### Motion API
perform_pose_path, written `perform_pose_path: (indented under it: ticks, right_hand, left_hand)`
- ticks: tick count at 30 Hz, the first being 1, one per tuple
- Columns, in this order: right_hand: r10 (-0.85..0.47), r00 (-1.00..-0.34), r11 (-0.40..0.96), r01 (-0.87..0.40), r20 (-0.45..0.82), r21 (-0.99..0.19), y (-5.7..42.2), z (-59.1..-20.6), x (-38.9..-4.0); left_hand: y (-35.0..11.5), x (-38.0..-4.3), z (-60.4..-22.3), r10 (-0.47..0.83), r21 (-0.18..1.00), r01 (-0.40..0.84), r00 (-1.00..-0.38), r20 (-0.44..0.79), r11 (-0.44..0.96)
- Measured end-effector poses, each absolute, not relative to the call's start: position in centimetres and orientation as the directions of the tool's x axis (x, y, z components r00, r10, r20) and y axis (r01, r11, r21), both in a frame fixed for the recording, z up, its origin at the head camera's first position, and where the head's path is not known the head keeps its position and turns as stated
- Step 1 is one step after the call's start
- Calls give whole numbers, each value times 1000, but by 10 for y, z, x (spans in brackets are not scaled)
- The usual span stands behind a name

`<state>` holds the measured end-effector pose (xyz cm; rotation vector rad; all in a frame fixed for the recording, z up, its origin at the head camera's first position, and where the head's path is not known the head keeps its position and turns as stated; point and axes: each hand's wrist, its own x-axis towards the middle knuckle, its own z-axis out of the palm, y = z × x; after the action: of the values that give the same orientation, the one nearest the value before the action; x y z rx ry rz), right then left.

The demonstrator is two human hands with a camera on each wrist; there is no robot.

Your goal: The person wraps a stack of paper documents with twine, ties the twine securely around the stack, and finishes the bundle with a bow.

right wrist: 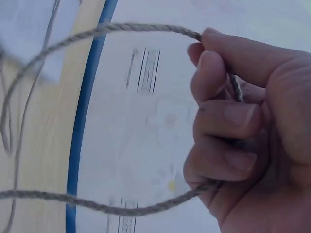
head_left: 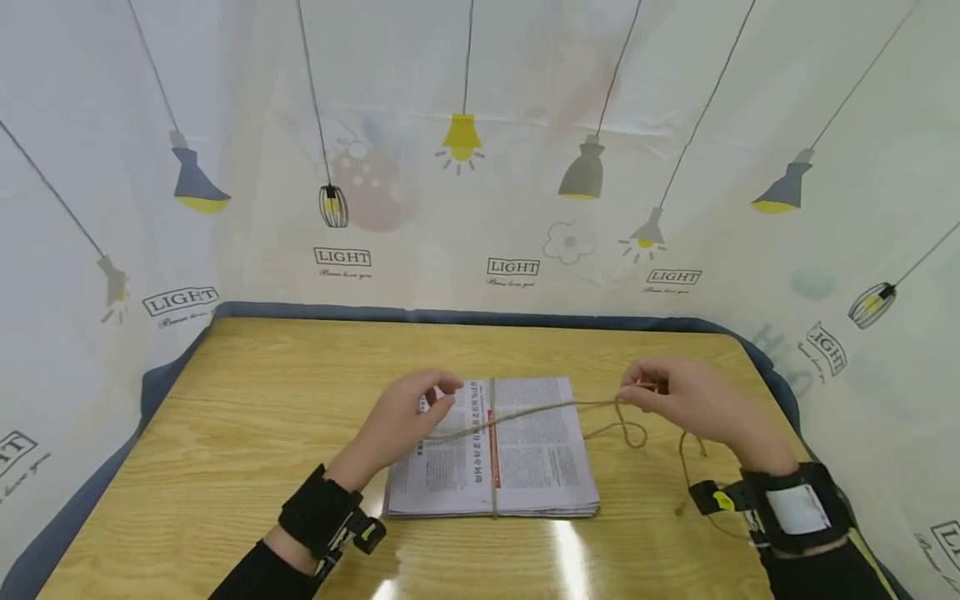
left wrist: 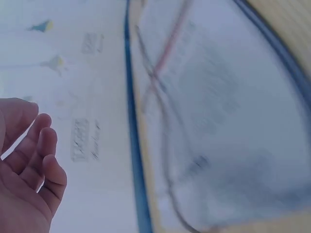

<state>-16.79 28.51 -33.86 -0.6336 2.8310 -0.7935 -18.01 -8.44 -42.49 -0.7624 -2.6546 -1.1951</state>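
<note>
Newspapers (head_left: 543, 467): between the bench's (head_left: 300, 392) side edges; I'd guess heavyish, floppy — hold 2 opposite sides.
Twine (right wrist: 141, 27): across them, likely light, limp, grippy — pinch near an end.
Left hand (head_left: 405, 417): empty, loosely curved.
Right hand (head_left: 690, 400): pinching twine.

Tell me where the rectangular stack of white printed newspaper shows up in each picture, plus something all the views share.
Head: the rectangular stack of white printed newspaper lies at lower centre, on the yellow-brown wooden table.
Left wrist: the newspaper stack, blurred, fills much of the right half.
Right wrist: only a blurred part of the newspaper stack shows, top left.
Shared landmark: the dark blue fabric border, in all three.
</note>
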Motion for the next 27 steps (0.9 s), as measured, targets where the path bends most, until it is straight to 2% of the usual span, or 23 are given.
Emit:
perform_pose_path:
  ticks: [4, 7, 13, 17, 22, 24, 27]
  right_hand:
    - [-470, -882, 743, -421, 42, -520, 243, -336, -175]
    - [-500, -861, 708, -469, 93, -529, 218, -336, -179]
    - [-511, -846, 679, -507, 153, -531, 196, -338, -181]
    - [-533, -834, 635, -504, 140, -586, 210, -345, -182]
    - [-542, -840, 582, -391, 18, -713, 255, -368, -183]
    - [-505, -863, 620, -362, 0, -696, 273, -385, -183]
    - [-387, -921, 769, -295, -47, -567, 295, -417, -181]
  left_hand:
    - [-51, -181, -399, 479, 687, 580, -797, 367, 438]
    - [-28, -179, -383, 542, 718, 593, -762, 353, 366]
    - [-8, -177, -371, 543, 720, 573, -776, 322, 392]
    - [-14, -180, -376, 489, 695, 574, -797, 353, 433]
    - [-25, -183, -386, 435, 703, 567, -812, 389, 430]
    - [-27, -184, -389, 442, 717, 562, -811, 383, 411]
    - [-27, -183, -389, 460, 738, 549, -812, 359, 393]
